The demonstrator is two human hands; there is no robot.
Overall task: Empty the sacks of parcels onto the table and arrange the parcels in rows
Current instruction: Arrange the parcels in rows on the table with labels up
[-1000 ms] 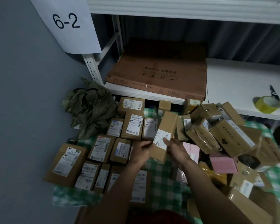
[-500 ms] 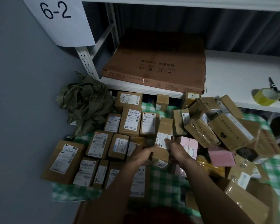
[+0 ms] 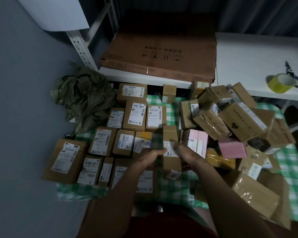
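Cardboard oblong parcel [image 3: 170, 148] on checked cloth [image 3: 177, 188], both hands' fingers [image 3: 159, 150] straight against it

The wall sheet [image 3: 58, 12] is cropped at the top edge; label print on the parcels [image 3: 136, 115] is unreadable.

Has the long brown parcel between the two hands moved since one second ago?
Yes. The long brown parcel came down toward the person, from near the back row to beside the pink parcel, lying on the checked tablecloth.
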